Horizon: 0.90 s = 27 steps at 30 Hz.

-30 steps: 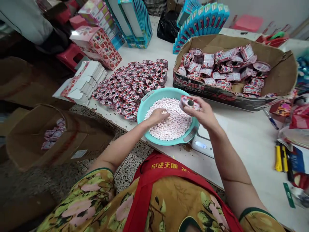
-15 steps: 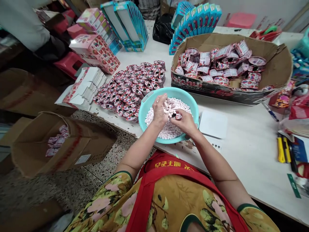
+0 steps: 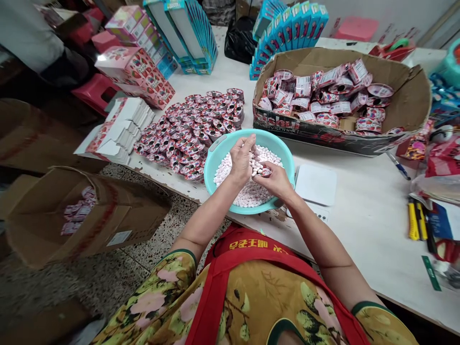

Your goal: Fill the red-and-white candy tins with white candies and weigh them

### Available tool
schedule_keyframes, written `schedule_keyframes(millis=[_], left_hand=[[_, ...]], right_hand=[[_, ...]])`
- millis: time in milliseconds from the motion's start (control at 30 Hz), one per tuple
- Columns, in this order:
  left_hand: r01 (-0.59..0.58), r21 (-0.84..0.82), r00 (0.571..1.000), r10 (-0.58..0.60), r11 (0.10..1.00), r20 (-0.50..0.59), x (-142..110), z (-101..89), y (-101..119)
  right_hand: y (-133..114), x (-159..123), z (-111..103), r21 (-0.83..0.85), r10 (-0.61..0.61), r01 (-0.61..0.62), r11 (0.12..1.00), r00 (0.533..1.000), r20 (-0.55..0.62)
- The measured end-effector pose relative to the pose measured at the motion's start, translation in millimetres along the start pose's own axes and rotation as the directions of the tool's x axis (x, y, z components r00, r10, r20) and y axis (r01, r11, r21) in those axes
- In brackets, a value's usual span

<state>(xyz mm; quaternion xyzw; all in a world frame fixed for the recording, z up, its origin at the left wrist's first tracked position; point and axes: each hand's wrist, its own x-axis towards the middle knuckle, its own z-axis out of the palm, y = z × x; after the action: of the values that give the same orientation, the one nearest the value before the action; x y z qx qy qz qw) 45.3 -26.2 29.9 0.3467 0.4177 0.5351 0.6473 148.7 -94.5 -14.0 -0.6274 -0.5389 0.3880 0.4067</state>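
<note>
A teal basin (image 3: 283, 154) full of small pinkish-white candies (image 3: 247, 191) sits at the table's near edge. Over it my right hand (image 3: 275, 181) grips a small red-and-pink round container (image 3: 266, 171), held low above the candies. My left hand (image 3: 241, 158) is cupped against it, holding a handful of candies at the container's mouth. Left of the basin, rows of the same containers (image 3: 194, 129) lie on the table. Behind the basin a cardboard box (image 3: 413, 100) holds many more of them.
A white scale (image 3: 316, 184) sits right of the basin. Folded white cartons (image 3: 124, 127) and pink boxes (image 3: 136, 67) lie far left, blue display boxes (image 3: 287, 28) at the back. Yellow cutters (image 3: 417, 220) rest at right. An open cardboard box (image 3: 82, 215) stands on the floor.
My right hand brought the container down from above the basin's right rim to the candies. My left hand lifted out of the candies with a handful and met the container.
</note>
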Motion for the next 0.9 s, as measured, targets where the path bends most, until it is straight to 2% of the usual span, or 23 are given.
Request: schedule_keyframes(millis=[133,267,367,467,633,800,900], left_hand=[[0.007,0.035,0.999,-0.008,0.999,0.034,0,3.3,4],[0.007,0.08,0.999,-0.011,0.997,0.044,2,7.4,7],[0.006,0.108,1.0,-0.008,0.994,0.021,2,11.4,8],[0.016,0.104,0.999,-0.02,0.994,0.033,0,16.5,8],[-0.032,0.079,0.999,0.028,0.996,0.046,-3,23.9,6],[-0.032,0.105,0.999,0.027,0.994,0.047,-2,25.8,4],[-0.027,0.09,0.998,0.021,0.996,0.067,-2,25.2,3]], right_hand=[[4,3,1,0.13,-0.029,0.028,0.991,0.999,0.013],[2,4,2,0.174,-0.063,0.067,0.982,0.998,-0.032],[-2,3,-1,0.173,-0.051,0.064,0.983,0.995,-0.083],[-5,2,-5,0.146,-0.073,0.085,0.986,0.994,-0.083],[-5,2,-8,0.156,-0.104,0.12,0.98,0.989,-0.107],[-5,3,-7,0.154,-0.073,0.092,0.984,0.99,-0.122],[-5,3,-7,0.157,-0.108,0.13,0.979,0.984,-0.139]])
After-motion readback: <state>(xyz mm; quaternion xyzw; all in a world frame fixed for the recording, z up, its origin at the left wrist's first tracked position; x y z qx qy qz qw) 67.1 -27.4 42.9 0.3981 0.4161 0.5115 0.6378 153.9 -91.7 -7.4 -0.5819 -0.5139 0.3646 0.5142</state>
